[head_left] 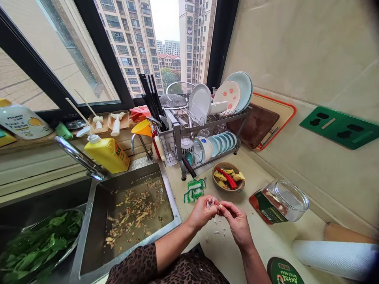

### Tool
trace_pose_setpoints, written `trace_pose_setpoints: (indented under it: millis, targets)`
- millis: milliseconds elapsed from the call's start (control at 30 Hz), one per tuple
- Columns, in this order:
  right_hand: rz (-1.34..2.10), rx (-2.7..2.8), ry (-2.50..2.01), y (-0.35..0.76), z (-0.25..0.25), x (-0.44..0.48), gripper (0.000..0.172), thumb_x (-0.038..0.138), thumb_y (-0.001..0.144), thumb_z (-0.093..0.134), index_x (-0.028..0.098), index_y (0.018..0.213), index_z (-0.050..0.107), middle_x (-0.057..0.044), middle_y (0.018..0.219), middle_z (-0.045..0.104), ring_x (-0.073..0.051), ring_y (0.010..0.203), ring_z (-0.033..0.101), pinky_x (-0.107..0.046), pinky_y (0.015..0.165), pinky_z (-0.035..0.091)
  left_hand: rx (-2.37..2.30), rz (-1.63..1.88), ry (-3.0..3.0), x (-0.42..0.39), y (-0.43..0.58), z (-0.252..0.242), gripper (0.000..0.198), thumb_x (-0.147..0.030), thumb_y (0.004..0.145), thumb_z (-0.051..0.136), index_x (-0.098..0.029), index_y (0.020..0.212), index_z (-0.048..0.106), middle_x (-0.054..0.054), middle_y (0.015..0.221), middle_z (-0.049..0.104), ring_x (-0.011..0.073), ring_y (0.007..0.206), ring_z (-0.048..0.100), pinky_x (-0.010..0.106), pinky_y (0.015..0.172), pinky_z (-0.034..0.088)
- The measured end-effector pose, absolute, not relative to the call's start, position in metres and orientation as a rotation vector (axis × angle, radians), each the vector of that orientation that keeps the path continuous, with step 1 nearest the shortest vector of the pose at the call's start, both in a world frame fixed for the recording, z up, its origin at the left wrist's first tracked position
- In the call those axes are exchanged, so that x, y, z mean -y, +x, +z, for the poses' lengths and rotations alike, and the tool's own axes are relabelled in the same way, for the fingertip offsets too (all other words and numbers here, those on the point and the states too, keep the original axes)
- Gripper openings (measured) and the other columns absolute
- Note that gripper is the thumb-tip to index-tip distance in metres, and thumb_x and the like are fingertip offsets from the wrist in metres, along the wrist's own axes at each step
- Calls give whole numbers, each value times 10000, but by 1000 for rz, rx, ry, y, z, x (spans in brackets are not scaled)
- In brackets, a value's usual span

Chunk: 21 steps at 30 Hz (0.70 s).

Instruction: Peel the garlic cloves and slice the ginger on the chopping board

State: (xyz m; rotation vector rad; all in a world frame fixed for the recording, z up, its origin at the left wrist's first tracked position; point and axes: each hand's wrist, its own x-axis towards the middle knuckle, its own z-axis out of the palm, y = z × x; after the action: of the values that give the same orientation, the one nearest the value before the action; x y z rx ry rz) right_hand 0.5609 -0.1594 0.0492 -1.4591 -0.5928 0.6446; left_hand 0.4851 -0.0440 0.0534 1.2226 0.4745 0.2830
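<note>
One L grip (203, 212): curled round garlic (211, 202)
R grip (237, 224): pinched on same
Garlic: prob. lt., firm; pinch sides

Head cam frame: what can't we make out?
All head view:
- Pale pieces: partly covered by the left hand; count unclear.
- What the right hand pinches: its own fingertips hide it.
- Green round item: cut off by bottom edge.
- Leafy greens: cut off by left edge.
- Jar label: small print too small.
</note>
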Motion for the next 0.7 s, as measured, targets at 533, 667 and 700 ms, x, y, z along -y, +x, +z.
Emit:
trace_pose_setpoints:
  millis: [533, 667, 700]
  targets:
    - [963, 0, -875, 572, 46, 168, 293, 271, 640, 795, 236, 907, 680, -22, 884, 710, -97, 688, 626, -220, 668, 523, -548, 332, 1199, 43, 487, 46, 127, -139, 577, 458, -180, 688, 413, -29, 597, 547, 67, 477, 436, 165, 430, 239]
    - [891, 58, -967, 568, 45, 166, 299, 237, 619, 802, 218, 896, 692, -4, 825, 695, -121, 680, 630, -250, 647, 535, -498, 350, 1270, 44, 486, 49, 124, -125, 595, 437, -157, 699, 497, -36, 571, 508, 61, 472, 373, 177, 464, 275]
    - [865, 88, -1006, 567, 44, 166, 292, 245, 622, 800, 211, 893, 696, -1, 793, 690, -121, 665, 623, -252, 638, 531, -491, 339, 1299, 44, 486, 49, 109, -136, 617, 441, -148, 689, 522, -32, 567, 498, 63, 479, 366, 181, 470, 277]
